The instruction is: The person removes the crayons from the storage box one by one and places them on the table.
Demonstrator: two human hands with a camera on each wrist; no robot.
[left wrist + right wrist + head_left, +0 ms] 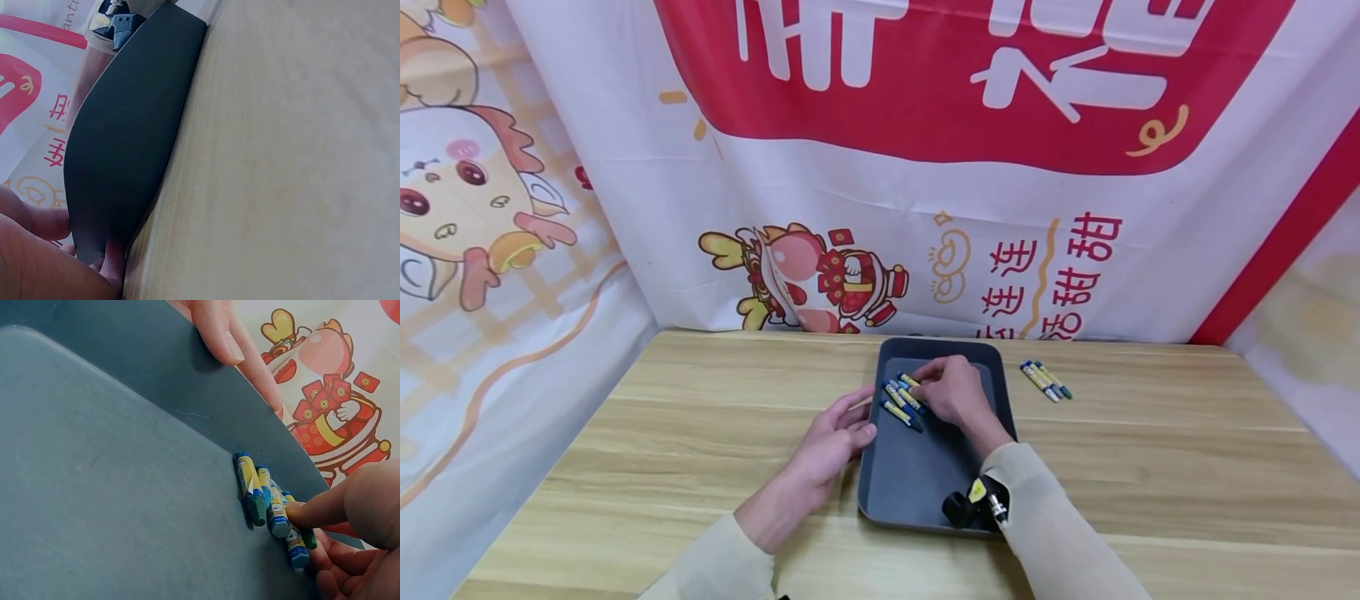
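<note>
A dark grey rectangular tray (910,483) lies on the table. My left hand (827,442) grips its left side wall, the thumb (215,334) over the rim and the fingers outside. Several crayons in yellow and blue wrappers lie side by side against that wall inside the tray. Outermost in the row is a dark green crayon (251,490), and a blue crayon (296,550) lies closer to my right hand (955,392). That hand reaches into the tray and pinches a green-tipped crayon (309,537) at the row's end, partly hidden by the fingers.
More crayons (1045,381) lie together on the wooden table (1150,467), right of the tray. Behind the table hangs a white and red printed cloth (940,200). A small black camera (973,504) on my right wrist hangs over the tray's near right corner.
</note>
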